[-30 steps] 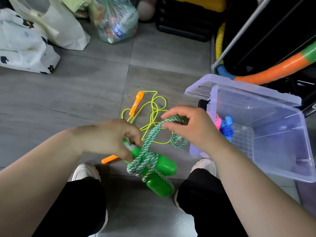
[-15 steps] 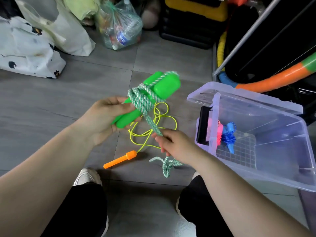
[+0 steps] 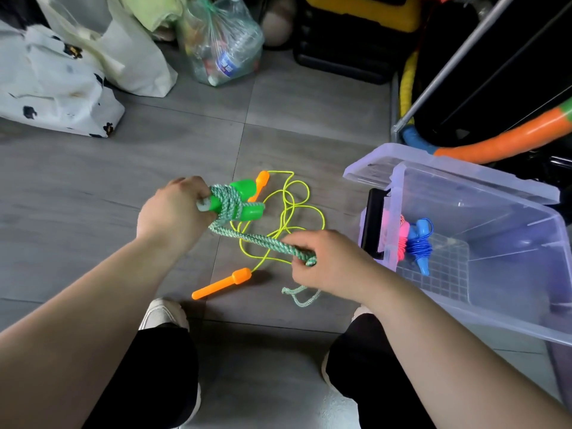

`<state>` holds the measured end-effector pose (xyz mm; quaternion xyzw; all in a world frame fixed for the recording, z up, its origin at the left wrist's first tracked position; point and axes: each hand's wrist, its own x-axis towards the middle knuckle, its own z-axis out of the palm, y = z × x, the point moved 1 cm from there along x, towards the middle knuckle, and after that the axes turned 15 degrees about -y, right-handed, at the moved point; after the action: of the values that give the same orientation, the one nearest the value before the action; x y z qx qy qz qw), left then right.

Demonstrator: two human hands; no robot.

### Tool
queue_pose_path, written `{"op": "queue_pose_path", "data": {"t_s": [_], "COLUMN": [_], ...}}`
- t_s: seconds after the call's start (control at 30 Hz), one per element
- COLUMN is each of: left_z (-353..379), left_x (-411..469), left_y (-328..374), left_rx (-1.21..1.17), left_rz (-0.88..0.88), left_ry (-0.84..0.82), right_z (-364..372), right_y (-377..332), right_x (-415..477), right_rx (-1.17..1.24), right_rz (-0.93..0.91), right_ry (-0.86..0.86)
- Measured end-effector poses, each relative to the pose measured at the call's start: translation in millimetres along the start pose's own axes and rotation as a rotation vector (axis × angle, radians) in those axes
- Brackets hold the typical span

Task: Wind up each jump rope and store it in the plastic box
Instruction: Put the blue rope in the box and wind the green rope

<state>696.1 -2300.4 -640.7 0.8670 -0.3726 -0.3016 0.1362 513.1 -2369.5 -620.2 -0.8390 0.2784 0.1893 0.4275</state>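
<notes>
My left hand (image 3: 173, 212) was closed around the two green handles (image 3: 247, 199), holding them together, and several turns of the green-white rope (image 3: 227, 201) already lay around them. My right hand (image 3: 328, 264) gripped the free doubled part of this rope, which ran straight from the handles down into my curled fingers. A small loop (image 3: 300, 297) of it hung out below the hand (its very end I could not see). Beneath both hands, on the grey floor tiles (image 3: 93, 196), lay the yellow jump rope (image 3: 289, 212) in loose curls, with one orange handle (image 3: 221, 283) near my left shoe (image 3: 164, 314) and the other orange handle (image 3: 260, 182) partly behind the green ones. To my right stood the clear plastic box (image 3: 510, 274), open. Inside it, near the black grip (image 3: 373, 224), lay a blue rope (image 3: 419, 246) and a pink rope (image 3: 402, 239), both wound up.
</notes>
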Motion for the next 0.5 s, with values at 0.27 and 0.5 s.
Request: {"op": "queue_pose_path", "data": {"t_s": [0.27,0.5], "left_z": [24.1,30.4], "left_x": [-11.5,-25.5], "left_y": [14.6,25.9], "left_rx": [0.312,0.383], "left_rz": [0.17,0.427], "left_ry": [-0.445,-0.714], "right_z": [-12.9,-28.7], "right_y": [-5.2,6.9], "right_x": [-5.1,-4.5], "right_rx": [0.069,0.206], "right_rz": [-0.139,-0.097], "right_ry": [0.216,0.361]}}
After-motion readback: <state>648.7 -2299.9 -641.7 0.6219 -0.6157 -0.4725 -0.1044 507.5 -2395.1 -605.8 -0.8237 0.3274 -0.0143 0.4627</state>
